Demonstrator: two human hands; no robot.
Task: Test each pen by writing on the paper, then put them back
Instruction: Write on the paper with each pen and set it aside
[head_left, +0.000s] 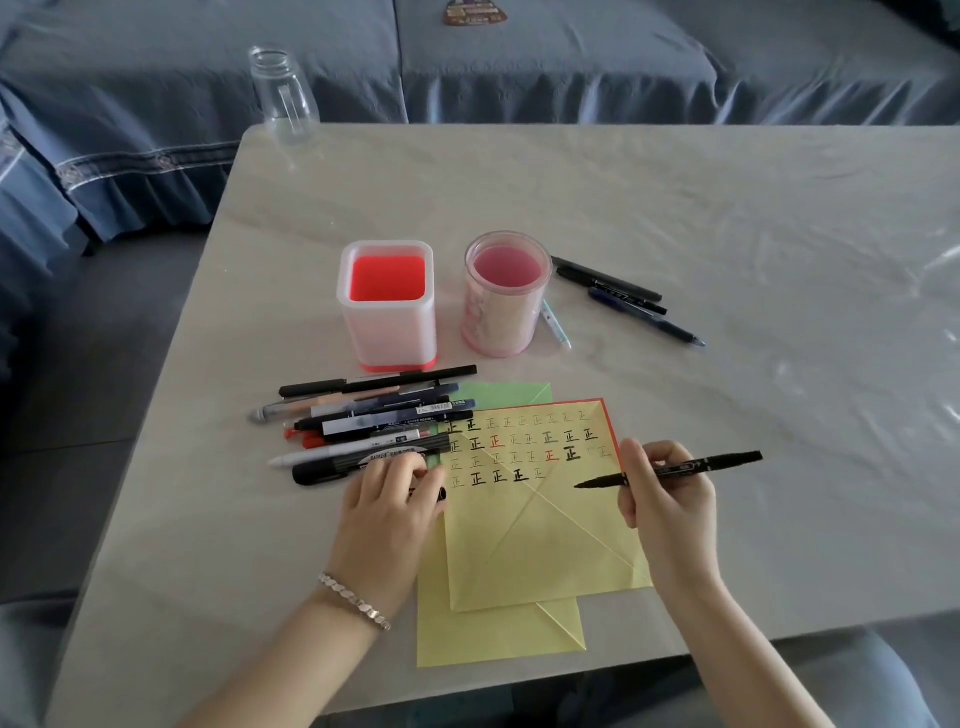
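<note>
Gripping blk pen (727, 460), R hand (670, 499); "正" rows on yellow paper (545, 545), BAOKE marker (332, 467)

The left hand (387, 499) covers the ends of the nearest of the piled pens (374, 421) and all but the tip of a small black piece (441, 493), perhaps a cap, gripped under its fingers. The right hand (667, 501) hides the middle of the black marker (727, 460); a green sheet (511, 395) shows only a corner beyond the yellow paper (540, 545).
</note>
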